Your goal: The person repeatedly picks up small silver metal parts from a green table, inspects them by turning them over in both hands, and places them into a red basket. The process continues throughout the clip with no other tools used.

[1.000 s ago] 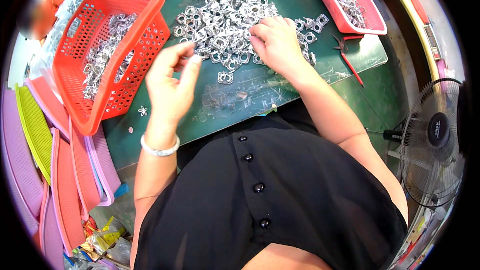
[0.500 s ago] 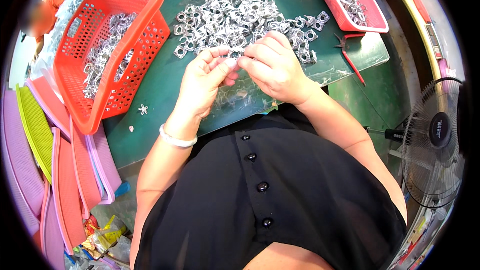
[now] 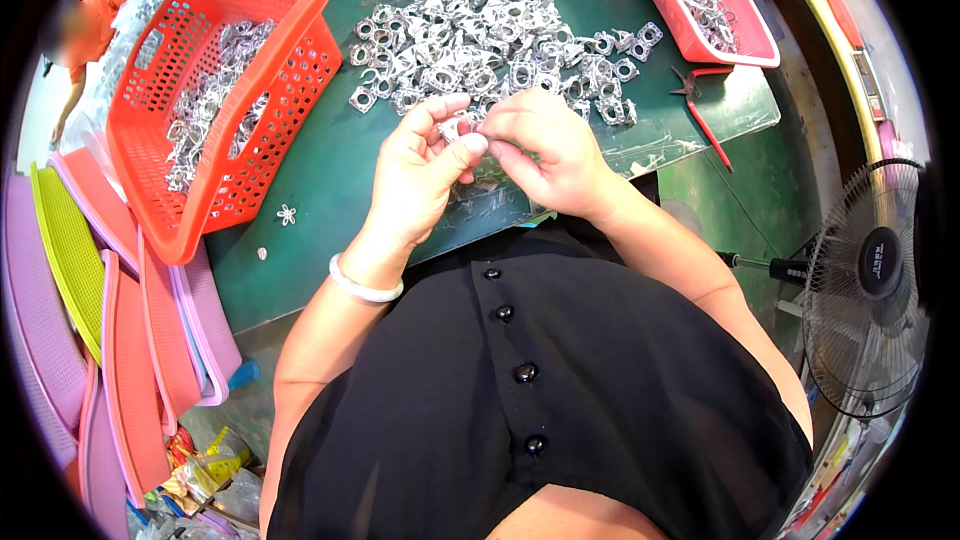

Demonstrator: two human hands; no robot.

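Both hands have come together since a second ago: the left hand (image 3: 412, 180) has left its place near the red basket and moved rightward, and the right hand (image 3: 555, 150) has drawn back from the right part of the pile toward the person. They now meet at the pile's near edge. Between their fingertips is a small silver metal piece (image 3: 461, 128), mostly covered by the fingers. Thumb and fingers of the left hand grasp it; the right hand's bent fingers reach the same piece, though I cannot tell whether they pinch it or only touch it.

Just beyond the hands, the pile of silver metal pieces (image 3: 490, 30) spreads over the green surface (image 3: 320, 190). To the left, the tilted red basket (image 3: 262, 145) contains more silver pieces; near its lower right side lie a flower-shaped piece (image 3: 287, 214) and a small pale bit (image 3: 262, 253). Right of the pile, the pink basket (image 3: 752, 48) also holds silver pieces, with red-handled pliers (image 3: 710, 130) lying near its lower end. A white bangle (image 3: 362, 282) circles the left wrist. At the far right stands a fan (image 3: 878, 262), well apart from the hands.
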